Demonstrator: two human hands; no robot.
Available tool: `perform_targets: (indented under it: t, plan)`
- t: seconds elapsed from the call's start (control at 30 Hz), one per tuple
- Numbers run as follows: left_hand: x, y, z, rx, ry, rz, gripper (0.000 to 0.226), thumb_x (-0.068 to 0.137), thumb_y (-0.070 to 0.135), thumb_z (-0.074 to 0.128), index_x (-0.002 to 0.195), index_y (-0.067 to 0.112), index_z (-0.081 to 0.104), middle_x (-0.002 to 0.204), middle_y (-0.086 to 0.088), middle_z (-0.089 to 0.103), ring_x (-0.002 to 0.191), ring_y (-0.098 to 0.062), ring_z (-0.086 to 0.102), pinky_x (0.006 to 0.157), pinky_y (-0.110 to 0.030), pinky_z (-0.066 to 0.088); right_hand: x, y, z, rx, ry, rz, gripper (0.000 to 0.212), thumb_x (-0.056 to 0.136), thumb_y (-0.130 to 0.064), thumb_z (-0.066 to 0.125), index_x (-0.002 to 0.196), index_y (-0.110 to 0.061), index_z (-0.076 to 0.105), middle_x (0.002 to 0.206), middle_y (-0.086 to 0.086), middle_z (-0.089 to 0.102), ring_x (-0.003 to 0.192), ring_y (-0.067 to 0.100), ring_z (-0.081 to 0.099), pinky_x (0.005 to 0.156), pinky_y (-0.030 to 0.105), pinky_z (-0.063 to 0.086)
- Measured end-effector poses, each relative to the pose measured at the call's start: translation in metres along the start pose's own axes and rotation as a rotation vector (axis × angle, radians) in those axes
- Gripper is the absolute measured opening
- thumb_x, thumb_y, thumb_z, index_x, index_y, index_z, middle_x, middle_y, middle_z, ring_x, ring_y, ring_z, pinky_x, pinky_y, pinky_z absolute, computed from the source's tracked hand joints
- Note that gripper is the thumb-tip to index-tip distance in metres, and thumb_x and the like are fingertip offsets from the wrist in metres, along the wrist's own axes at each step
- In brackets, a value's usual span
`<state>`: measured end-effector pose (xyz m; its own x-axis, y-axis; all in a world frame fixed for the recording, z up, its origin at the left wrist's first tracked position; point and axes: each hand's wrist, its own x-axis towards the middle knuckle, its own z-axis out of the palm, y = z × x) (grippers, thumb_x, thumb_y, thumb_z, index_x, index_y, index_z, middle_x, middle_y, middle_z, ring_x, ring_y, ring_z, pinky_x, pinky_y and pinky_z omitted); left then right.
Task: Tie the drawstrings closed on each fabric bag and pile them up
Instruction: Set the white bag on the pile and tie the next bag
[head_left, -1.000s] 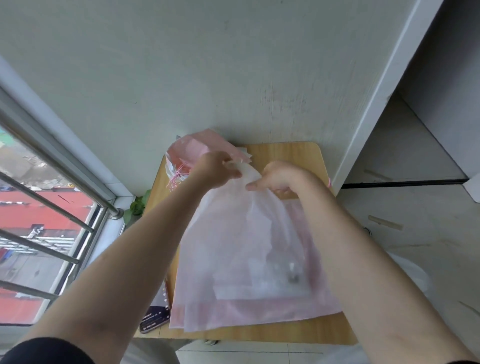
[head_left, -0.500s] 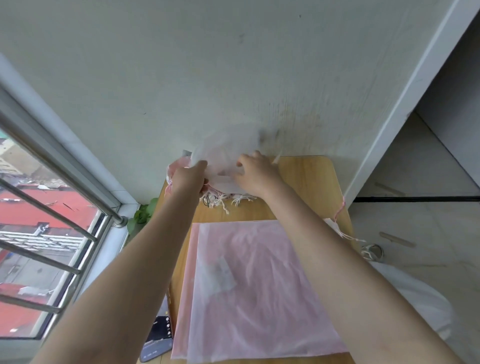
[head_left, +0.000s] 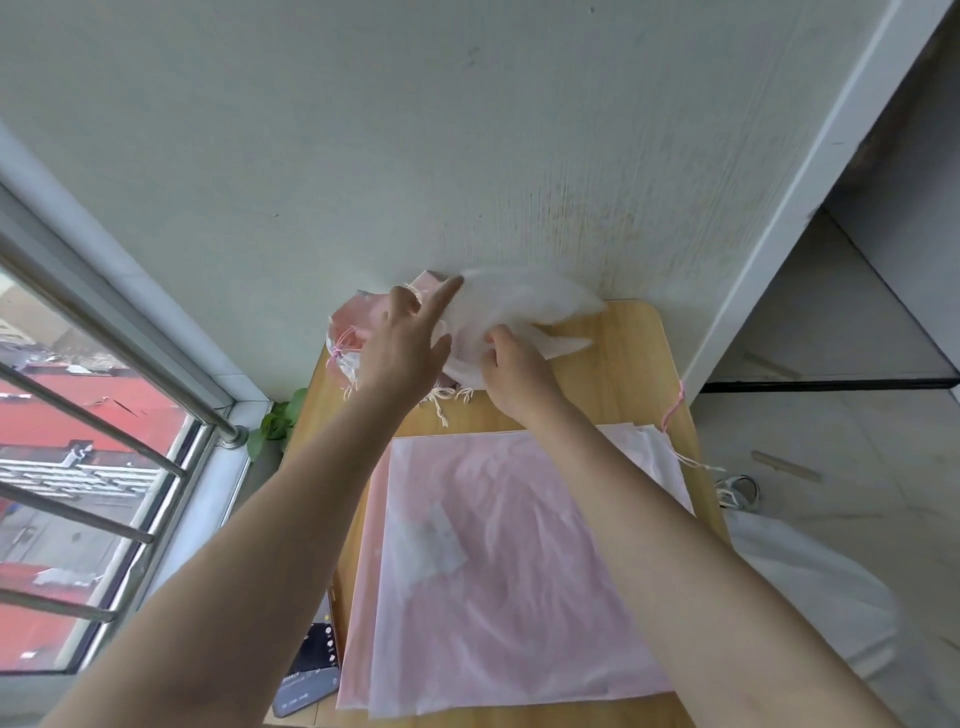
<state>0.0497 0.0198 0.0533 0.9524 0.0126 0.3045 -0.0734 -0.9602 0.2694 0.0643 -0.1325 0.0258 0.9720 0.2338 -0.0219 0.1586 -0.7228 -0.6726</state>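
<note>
- Two bare hands work at the far edge of the small light-wood table (head_left: 618, 364), against the pale wall, where a tied white gauzy fabric bag (head_left: 511, 312) is being set on the heap of finished pink and white drawstring bags (head_left: 358, 332).
- Left hand (head_left: 402, 345) hovers over the heap with fingers spread and straight, gripping nothing; its fingertips look to touch the white bag's edge.
- Right hand (head_left: 511, 369) has its fingers curled into the white bag's lower fold, pinching or pressing the cloth; the blur keeps me from saying which.
- Judged from this, the step in hand is piling, with the tying of this bag done.
- Next up would be the flat stack of pink and white untied fabric bags (head_left: 498, 571) near the body: lift the top one and find its cords, some of which trail off the table's right edge.
- Dark phone-like device (head_left: 311, 670) lies under the stack's near-left corner; its writing is too small to read. No other labels show.
</note>
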Motion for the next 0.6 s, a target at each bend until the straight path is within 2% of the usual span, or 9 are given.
perform_targets:
  t: [0.07,0.13,0.2,0.27,0.33,0.4,0.5,0.6]
  plan:
    - [0.005,-0.002,0.003,0.219,-0.056,0.035,0.070,0.091,0.031,0.061,0.150,0.042,0.024,0.118,-0.012,0.043,0.093,-0.029,0.053,0.054,-0.033,0.043,0.006,0.006,0.004,0.014,0.054,0.020,0.033,0.101,-0.024,0.043,0.130,-0.008,0.042,0.121,0.018,0.057,0.107,0.037,0.058,0.082,0.041,0.048]
    - [0.014,-0.011,0.010,0.325,-0.126,-0.012,0.078,0.088,0.046,0.062,0.152,0.041,0.017,0.122,-0.014,0.041,0.105,-0.032,0.051,0.067,-0.038,0.049,0.016,0.013,0.008,-0.036,0.018,0.045,0.063,0.093,-0.039,0.058,0.145,-0.021,0.027,0.130,0.014,0.049,0.108,0.034,0.058,0.080,0.039,0.049]
    - [0.023,-0.023,0.017,0.374,-0.214,-0.096,0.095,0.076,0.068,0.063,0.152,0.040,0.014,0.127,-0.015,0.038,0.116,-0.034,0.046,0.084,-0.042,0.048,0.024,0.017,0.011,-0.137,-0.029,0.053,0.097,0.078,-0.053,0.072,0.151,-0.033,0.012,0.137,0.013,0.036,0.113,0.032,0.055,0.079,0.037,0.047]
    - [0.030,-0.032,0.024,0.417,-0.298,-0.141,0.107,0.064,0.082,0.061,0.151,0.039,0.016,0.134,-0.014,0.035,0.124,-0.034,0.040,0.093,-0.042,0.044,0.037,0.017,0.014,-0.298,-0.020,0.015,0.114,0.067,-0.060,0.077,0.153,-0.037,0.006,0.151,0.016,0.018,0.127,0.036,0.043,0.092,0.042,0.043]
    - [0.039,-0.041,0.036,0.440,-0.394,-0.176,0.110,0.058,0.087,0.059,0.148,0.036,0.022,0.139,-0.014,0.033,0.128,-0.034,0.036,0.096,-0.043,0.040,0.058,0.019,0.024,-0.482,-0.044,-0.022,0.121,0.063,-0.066,0.077,0.153,-0.040,0.001,0.160,0.017,-0.004,0.141,0.042,0.022,0.109,0.054,0.028]
    - [0.042,-0.048,0.049,0.445,-0.482,-0.224,0.111,0.055,0.087,0.061,0.145,0.032,0.026,0.141,-0.013,0.031,0.129,-0.034,0.035,0.096,-0.045,0.038,0.074,0.021,0.035,-0.585,-0.128,-0.039,0.125,0.061,-0.069,0.076,0.153,-0.040,-0.003,0.161,0.015,-0.014,0.146,0.045,0.005,0.113,0.063,0.011]
    - [0.045,-0.061,0.072,0.417,-0.568,-0.297,0.114,0.058,0.083,0.065,0.148,0.026,0.022,0.148,-0.014,0.024,0.133,-0.037,0.032,0.098,-0.049,0.039,0.093,0.028,0.052,-0.642,-0.268,-0.015,0.126,0.060,-0.070,0.076,0.153,-0.041,-0.003,0.163,0.014,-0.010,0.146,0.049,0.005,0.113,0.067,0.002]
    - [0.044,-0.070,0.085,0.372,-0.574,-0.307,0.101,0.063,0.078,0.066,0.145,0.032,0.029,0.152,-0.013,0.023,0.132,-0.040,0.034,0.098,-0.049,0.042,0.103,0.037,0.060,-0.631,-0.358,0.035,0.124,0.057,-0.075,0.074,0.151,-0.043,-0.001,0.163,0.013,0.002,0.144,0.046,0.017,0.112,0.069,0.004]
